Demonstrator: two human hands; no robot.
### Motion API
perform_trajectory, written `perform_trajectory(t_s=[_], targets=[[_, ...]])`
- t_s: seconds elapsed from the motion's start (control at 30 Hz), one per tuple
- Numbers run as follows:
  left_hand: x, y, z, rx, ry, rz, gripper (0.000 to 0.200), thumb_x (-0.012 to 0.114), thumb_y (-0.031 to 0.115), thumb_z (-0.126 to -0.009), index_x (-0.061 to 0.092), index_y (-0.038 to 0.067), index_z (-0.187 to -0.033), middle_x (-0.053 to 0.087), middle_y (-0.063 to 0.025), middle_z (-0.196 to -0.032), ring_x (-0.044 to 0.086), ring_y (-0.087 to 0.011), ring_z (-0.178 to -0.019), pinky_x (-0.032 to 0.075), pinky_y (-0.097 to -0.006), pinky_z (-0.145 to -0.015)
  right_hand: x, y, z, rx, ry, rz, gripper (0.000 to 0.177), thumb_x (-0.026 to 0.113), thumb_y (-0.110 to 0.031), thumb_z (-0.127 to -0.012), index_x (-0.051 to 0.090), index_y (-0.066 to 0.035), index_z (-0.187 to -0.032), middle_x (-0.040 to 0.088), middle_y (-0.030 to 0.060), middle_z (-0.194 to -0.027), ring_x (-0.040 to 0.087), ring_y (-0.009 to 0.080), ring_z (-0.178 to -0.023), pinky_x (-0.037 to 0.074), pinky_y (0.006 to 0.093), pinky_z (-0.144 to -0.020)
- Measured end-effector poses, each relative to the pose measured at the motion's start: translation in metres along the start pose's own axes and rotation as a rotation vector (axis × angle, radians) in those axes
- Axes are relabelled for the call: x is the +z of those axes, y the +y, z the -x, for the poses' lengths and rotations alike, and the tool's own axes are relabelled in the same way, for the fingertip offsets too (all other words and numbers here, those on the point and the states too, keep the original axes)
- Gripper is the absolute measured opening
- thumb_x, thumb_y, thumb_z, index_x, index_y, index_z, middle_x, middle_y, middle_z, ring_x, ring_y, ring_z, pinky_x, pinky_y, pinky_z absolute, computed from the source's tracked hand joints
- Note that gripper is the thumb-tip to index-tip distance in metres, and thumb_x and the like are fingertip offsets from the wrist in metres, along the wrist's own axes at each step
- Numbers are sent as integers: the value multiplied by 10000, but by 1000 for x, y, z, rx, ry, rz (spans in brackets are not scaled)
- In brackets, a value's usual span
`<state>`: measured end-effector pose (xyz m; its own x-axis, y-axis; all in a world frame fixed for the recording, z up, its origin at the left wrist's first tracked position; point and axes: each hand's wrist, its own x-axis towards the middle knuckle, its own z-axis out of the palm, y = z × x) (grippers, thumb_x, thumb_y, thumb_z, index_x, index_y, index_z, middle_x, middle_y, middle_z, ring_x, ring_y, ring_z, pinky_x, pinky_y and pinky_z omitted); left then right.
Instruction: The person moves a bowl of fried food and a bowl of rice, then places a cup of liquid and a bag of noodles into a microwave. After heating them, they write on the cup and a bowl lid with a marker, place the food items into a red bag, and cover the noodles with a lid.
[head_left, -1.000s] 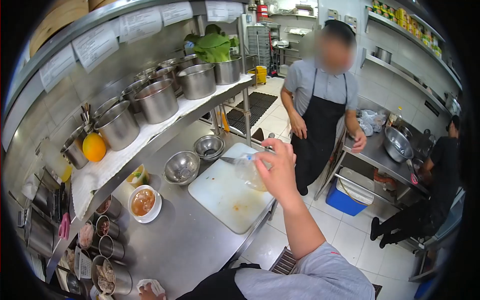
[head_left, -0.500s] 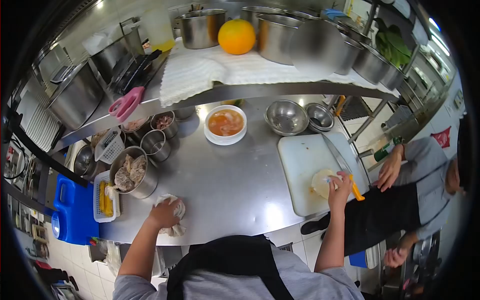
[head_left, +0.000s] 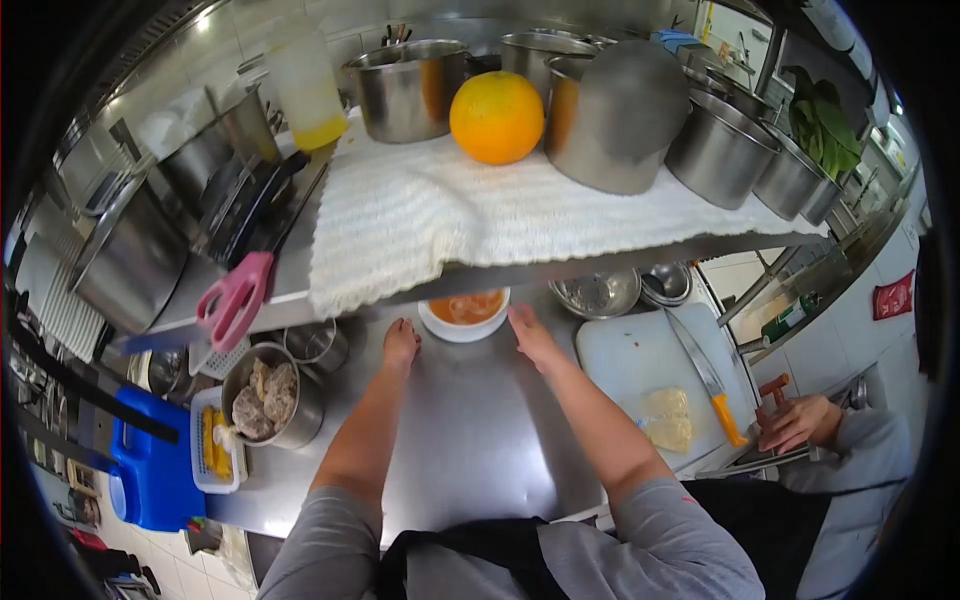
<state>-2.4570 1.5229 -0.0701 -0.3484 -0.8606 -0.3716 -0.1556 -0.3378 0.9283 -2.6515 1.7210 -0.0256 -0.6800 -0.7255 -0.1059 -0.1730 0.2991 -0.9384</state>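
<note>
My left hand (head_left: 401, 343) and my right hand (head_left: 530, 335) reach forward over the steel counter (head_left: 470, 440), one on each side of a white bowl (head_left: 463, 318) of orange sauce that sits partly under the shelf. Both hands are empty with fingers extended, close to the bowl; I cannot tell whether they touch it. On the white cutting board (head_left: 640, 360) to the right lie a clear bag of pale food (head_left: 668, 417) and a knife with an orange handle (head_left: 708, 378).
A shelf overhead carries a white towel (head_left: 450, 220), an orange (head_left: 496, 117) and several steel pots (head_left: 610, 110). Steel bowls (head_left: 598, 292) stand behind the board. Left are a tin of raw meat (head_left: 268, 395), pink scissors (head_left: 236, 298), a blue container (head_left: 150, 465). Another person's hand (head_left: 795, 420) rests at right.
My right hand has left the bag on the board and my left hand has let go of the cloth; both moved forward to the bowl. The view has shifted closer to the shelf.
</note>
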Motion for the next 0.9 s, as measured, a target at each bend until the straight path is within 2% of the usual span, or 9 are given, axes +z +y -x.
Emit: perform_trajectory(t_s=[0.07,0.1,0.2,0.57,0.8,0.87,0.9], targets=[[12,5,-15,28,-34,-77,387,468,310,-1006,525,80,-1313,627,-56,-1077,619,-153,-810,530,-296,-694,12,2,-41,187,2,-189,632,495,-482,-979,408,-35,-1419,567,191,-1272,565,268,-1149,475,382,-942],[17,9,-23,45,-66,-142,361,453,297,-1009,539,77,-1282,630,-57,-1103,636,-156,-848,536,-294,-714,16,6,-57,185,11,-206,632,495,-482,-979,408,-35,-1419,567,191,-1272,565,268,-1149,475,382,-942],[30,17,-42,61,-92,-200,361,449,300,-1011,533,81,-1286,628,-56,-1115,638,-158,-866,538,-295,-717,22,10,-92,201,-202,-432,602,474,-451,-988,426,-7,-1392,589,172,-1242,585,234,-1094,501,371,-873],[18,21,-42,13,-160,-129,359,437,309,-1019,510,95,-1297,623,-53,-1157,644,-164,-931,543,-299,-727,14,-12,-96,192,-266,-306,578,463,-434,-992,435,-8,-1382,590,152,-1234,592,216,-1052,511,361,-826],[21,28,6,22,-155,-29,358,430,314,-1023,498,103,-1304,621,-52,-1179,648,-168,-967,545,-301,-733,-5,-48,-52,154,-285,-160,564,456,-423,-995,440,-8,-1377,591,139,-1229,597,205,-1026,518,354,-796],[18,46,46,24,-195,-20,385,427,350,-1031,434,141,-1354,601,-46,-1243,627,-170,-1070,554,-341,-784,-6,-56,-38,137,-265,-128,560,454,-420,-996,442,-8,-1375,591,135,-1227,598,201,-1018,520,353,-788],[12,41,48,12,-223,28,410,404,378,-1042,378,173,-1396,584,-37,-1277,607,-178,-1106,540,-379,-856,2,-46,-39,73,-170,-146,563,405,-447,-1013,457,-11,-1366,605,113,-1177,600,187,-971,524,341,-745]])
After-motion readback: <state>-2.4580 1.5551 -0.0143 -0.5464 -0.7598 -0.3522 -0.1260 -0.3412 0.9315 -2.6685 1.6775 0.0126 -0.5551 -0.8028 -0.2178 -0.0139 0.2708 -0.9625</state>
